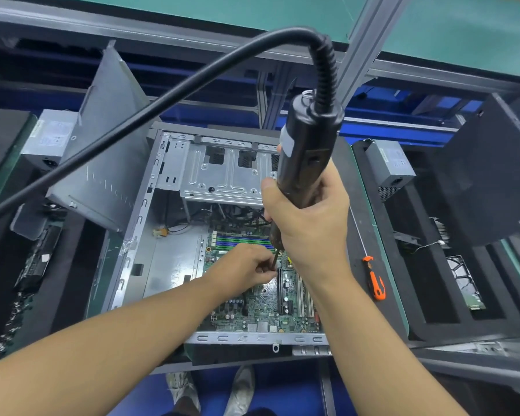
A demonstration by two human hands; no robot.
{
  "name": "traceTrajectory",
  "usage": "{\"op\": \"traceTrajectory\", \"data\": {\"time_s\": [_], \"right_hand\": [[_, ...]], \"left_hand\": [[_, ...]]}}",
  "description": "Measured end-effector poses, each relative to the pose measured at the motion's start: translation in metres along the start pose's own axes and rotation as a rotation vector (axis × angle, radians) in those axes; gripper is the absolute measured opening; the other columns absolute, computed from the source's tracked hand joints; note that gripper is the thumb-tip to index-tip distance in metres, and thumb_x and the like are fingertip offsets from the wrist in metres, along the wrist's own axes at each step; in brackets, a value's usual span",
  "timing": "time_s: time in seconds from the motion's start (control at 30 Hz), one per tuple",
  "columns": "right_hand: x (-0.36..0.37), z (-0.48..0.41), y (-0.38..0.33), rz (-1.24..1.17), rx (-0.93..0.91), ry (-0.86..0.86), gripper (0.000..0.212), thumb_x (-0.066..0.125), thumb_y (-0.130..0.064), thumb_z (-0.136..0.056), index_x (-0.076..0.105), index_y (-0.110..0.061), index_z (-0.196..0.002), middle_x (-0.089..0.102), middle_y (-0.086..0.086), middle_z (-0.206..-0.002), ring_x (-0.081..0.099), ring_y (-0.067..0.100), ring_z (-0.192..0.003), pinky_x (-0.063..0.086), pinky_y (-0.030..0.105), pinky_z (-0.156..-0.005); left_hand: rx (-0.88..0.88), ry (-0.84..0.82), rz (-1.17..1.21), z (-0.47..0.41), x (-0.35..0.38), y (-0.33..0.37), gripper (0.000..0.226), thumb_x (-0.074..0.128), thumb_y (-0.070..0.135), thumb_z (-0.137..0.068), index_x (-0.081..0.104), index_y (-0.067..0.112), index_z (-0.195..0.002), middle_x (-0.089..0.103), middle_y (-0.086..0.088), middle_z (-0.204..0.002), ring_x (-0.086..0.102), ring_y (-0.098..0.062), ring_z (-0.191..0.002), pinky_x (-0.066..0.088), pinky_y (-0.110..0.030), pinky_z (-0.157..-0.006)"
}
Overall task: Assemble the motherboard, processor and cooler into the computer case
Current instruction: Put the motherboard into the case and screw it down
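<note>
An open grey computer case [138,235] lies on its side in front of me. A green motherboard [252,307] sits inside it at the lower right. My right hand [309,223] grips a black electric screwdriver [306,151] held upright over the board, its thick cable [150,106] arching off to the left. Just left of it, my left hand [243,265] pinches the thin bit [275,259] near its tip, above the board beside the blue memory slots [240,240]. My hands hide the middle of the board. No cooler is visible.
An orange-handled hand screwdriver [376,280] lies on the black mat right of the case. The grey side panel [102,151] leans at the left. Power supplies sit at the far left [51,136] and right [391,166]. Foam trays with parts flank the case.
</note>
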State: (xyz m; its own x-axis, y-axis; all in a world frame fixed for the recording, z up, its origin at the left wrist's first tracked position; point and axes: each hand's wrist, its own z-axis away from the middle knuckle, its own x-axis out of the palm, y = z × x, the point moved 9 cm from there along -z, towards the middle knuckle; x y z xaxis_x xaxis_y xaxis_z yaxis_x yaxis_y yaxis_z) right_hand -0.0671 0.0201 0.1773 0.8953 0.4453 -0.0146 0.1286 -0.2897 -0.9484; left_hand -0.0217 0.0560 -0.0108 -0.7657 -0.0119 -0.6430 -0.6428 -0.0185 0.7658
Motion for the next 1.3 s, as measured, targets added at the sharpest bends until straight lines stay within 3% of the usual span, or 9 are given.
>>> {"op": "traceTrajectory", "data": {"time_s": [0.2, 0.33, 0.5, 0.7, 0.87, 0.93, 1.03, 1.13, 1.3], "right_hand": [[-0.002, 0.002, 0.001, 0.009, 0.038, -0.021, 0.019, 0.073, -0.018, -0.079, 0.06, -0.03, -0.086, 0.052, 0.017, -0.069, 0.05, 0.038, -0.057, 0.045, 0.034, -0.052], [-0.004, 0.004, -0.002, 0.007, 0.023, -0.076, 0.029, 0.073, -0.014, -0.081, 0.06, -0.039, -0.085, 0.056, -0.003, -0.065, 0.054, 0.018, -0.055, 0.046, 0.025, -0.055], [-0.006, 0.01, 0.0, -0.042, 0.032, -0.11, 0.036, 0.072, -0.007, -0.082, 0.06, -0.041, -0.086, 0.057, -0.012, -0.065, 0.054, 0.012, -0.055, 0.047, 0.023, -0.056], [-0.009, 0.016, 0.004, -0.079, 0.048, -0.103, 0.039, 0.071, -0.004, -0.082, 0.06, -0.041, -0.085, 0.055, -0.011, -0.065, 0.053, 0.013, -0.055, 0.047, 0.023, -0.057], [-0.009, 0.016, 0.002, -0.067, 0.049, -0.104, 0.038, 0.072, -0.003, -0.083, 0.06, -0.039, -0.085, 0.055, -0.01, -0.065, 0.053, 0.014, -0.055, 0.047, 0.024, -0.057], [-0.008, 0.015, -0.002, -0.062, 0.041, -0.112, 0.037, 0.072, -0.003, -0.083, 0.06, -0.038, -0.086, 0.054, -0.01, -0.065, 0.052, 0.014, -0.056, 0.047, 0.024, -0.057], [-0.003, 0.015, -0.007, -0.053, 0.033, -0.128, 0.031, 0.072, -0.009, -0.082, 0.061, -0.037, -0.087, 0.056, -0.007, -0.066, 0.054, 0.018, -0.057, 0.047, 0.029, -0.057], [0.002, 0.016, -0.009, -0.07, 0.045, -0.126, 0.023, 0.073, -0.017, -0.081, 0.064, -0.034, -0.094, 0.055, 0.006, -0.07, 0.053, 0.03, -0.06, 0.048, 0.038, -0.058], [0.007, 0.015, -0.01, -0.052, 0.056, -0.101, 0.02, 0.074, -0.022, -0.08, 0.065, -0.035, -0.092, 0.054, 0.022, -0.079, 0.05, 0.045, -0.064, 0.049, 0.052, -0.058]], "left_hand": [[0.054, -0.064, -0.044, -0.001, 0.008, 0.001, 0.016, 0.07, 0.03, -0.09, 0.07, 0.014, -0.084, 0.065, 0.006, -0.075, 0.058, -0.008, -0.067, 0.049, -0.027, -0.062], [0.096, -0.08, -0.048, -0.002, 0.01, 0.01, 0.016, 0.07, 0.026, -0.089, 0.066, 0.015, -0.078, 0.06, 0.01, -0.07, 0.053, -0.006, -0.064, 0.041, -0.018, -0.058], [0.115, -0.159, -0.097, -0.002, 0.019, 0.017, 0.02, 0.068, 0.024, -0.088, 0.056, 0.018, -0.073, 0.044, 0.015, -0.062, 0.045, -0.009, -0.062, 0.037, -0.024, -0.057], [0.086, -0.241, -0.054, 0.001, 0.023, 0.016, 0.028, 0.073, 0.03, -0.087, 0.065, 0.004, -0.083, 0.061, -0.004, -0.074, 0.058, -0.022, -0.072, 0.049, -0.038, -0.066], [-0.064, -0.379, -0.025, 0.012, 0.005, 0.008, 0.039, 0.085, 0.036, -0.073, 0.046, 0.035, -0.075, 0.05, 0.015, -0.067, 0.052, 0.002, -0.062, 0.037, -0.014, -0.056], [-0.043, -0.284, -0.21, 0.02, -0.025, 0.005, 0.033, 0.08, 0.036, -0.079, 0.047, 0.034, -0.084, 0.049, 0.017, -0.077, 0.05, -0.002, -0.069, 0.037, -0.014, -0.061], [0.008, 0.125, -0.507, 0.045, -0.099, 0.011, 0.019, 0.074, 0.023, -0.081, 0.06, 0.022, -0.094, 0.059, 0.009, -0.088, 0.053, -0.016, -0.081, 0.049, -0.033, -0.072], [-0.165, 0.489, -0.802, 0.087, -0.16, 0.002, 0.034, 0.076, 0.014, -0.071, 0.062, 0.01, -0.102, 0.056, -0.009, -0.104, 0.048, -0.032, -0.089, 0.04, -0.043, -0.068], [-0.695, 0.362, -0.615, 0.134, -0.157, -0.051, 0.084, 0.076, 0.018, -0.076, 0.03, -0.001, -0.144, 0.039, -0.025, -0.131, 0.05, -0.044, -0.104, 0.045, -0.049, -0.082]]}}
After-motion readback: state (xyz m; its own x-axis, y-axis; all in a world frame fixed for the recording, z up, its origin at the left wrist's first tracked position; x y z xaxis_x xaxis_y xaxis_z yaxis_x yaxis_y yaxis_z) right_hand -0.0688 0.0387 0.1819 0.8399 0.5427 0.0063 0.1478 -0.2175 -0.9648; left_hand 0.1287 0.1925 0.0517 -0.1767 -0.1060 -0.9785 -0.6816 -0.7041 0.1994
